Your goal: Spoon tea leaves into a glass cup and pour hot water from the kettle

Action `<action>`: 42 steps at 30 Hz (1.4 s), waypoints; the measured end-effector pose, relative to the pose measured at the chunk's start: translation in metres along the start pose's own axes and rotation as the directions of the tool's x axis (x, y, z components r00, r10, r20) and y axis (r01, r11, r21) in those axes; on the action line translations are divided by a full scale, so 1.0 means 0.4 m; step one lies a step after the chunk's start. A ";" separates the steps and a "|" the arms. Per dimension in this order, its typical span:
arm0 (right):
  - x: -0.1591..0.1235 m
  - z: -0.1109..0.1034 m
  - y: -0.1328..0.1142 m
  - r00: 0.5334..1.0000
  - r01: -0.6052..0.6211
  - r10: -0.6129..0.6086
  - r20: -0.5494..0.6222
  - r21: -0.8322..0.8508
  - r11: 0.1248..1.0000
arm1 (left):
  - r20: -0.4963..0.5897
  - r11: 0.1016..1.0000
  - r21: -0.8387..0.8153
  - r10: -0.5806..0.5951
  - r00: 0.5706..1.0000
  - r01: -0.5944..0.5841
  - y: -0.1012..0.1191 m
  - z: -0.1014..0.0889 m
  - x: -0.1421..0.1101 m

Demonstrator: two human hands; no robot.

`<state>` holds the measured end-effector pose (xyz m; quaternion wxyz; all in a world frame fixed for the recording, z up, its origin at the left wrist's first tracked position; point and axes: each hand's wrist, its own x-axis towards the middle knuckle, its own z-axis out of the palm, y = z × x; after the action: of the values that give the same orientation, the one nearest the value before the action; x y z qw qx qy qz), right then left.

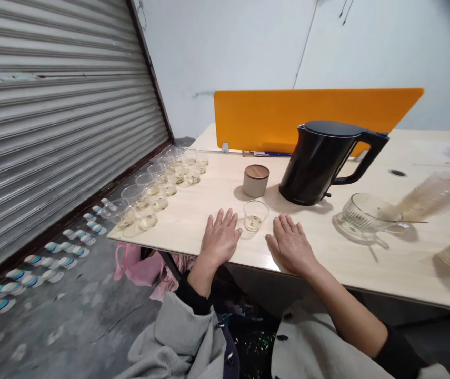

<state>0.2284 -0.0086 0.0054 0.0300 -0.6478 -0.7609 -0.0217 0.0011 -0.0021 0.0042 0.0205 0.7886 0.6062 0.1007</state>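
Now the left hand (pixel 220 237) lies flat, fingers spread, the right hand (pixel 291 243) flat too, both holding nothing, a part-filled clear plastic cup (pixel 255 215) between their fingers on the worktop (pixel 212 184); probably light, flexible, easily tipped, best gripped gently round its lower wall

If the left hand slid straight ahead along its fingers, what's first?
Left hand: its thumb might graze the nearest clear cup; otherwise likely the orange divider, passing just left of the lidded canister. Clearances are hard to judge from one view.
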 end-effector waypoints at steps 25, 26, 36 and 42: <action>0.119 -0.031 -0.047 0.961 0.185 0.066 -0.268 0.803 0.566 | -0.156 0.997 -0.067 0.031 0.987 -0.042 0.016 -0.016 -0.022; 0.121 -0.033 -0.048 0.962 0.182 0.068 -0.266 0.803 0.568 | -0.161 0.996 -0.073 0.032 0.986 -0.044 0.016 -0.015 -0.022; 0.278 -0.159 -0.174 0.938 0.307 -0.026 -0.346 0.792 0.527 | -0.189 0.993 -0.091 0.056 0.980 -0.075 0.012 0.012 0.001; 0.473 -0.096 -0.338 0.961 0.278 -0.108 -0.256 0.882 0.380 | -0.262 0.994 -0.072 0.061 0.963 -0.082 0.013 0.011 0.001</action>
<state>0.0656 0.1534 0.0585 0.4342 -0.4288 -0.7144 0.3424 0.0067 -0.0026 0.0009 -0.0302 0.7885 0.5702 0.2283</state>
